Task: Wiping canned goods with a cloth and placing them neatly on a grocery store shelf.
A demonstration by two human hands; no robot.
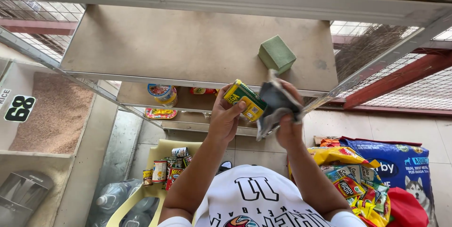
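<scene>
Left hand (225, 116) fingers clamp the yellow-green box (245, 100), long axis slanting right; right hand (287, 123) grips a grey cloth (278, 104) touching it.

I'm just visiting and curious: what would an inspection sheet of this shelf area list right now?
Surface: grey shelf board on a metal frame, mostly bare.
Job's things: small yellow-and-green box held in the left hand; grey cloth gripped in the right hand, pressed against the box.
Clutter: green block on the shelf; tins on a yellow plastic chair; snack packets; blue pet food bag; water bottles on the floor.
Grippers: both hands closed around what they hold.
Cables: nothing seen.
Surroundings: bin of grain at left, wire mesh at right, lower shelves with tins.
</scene>
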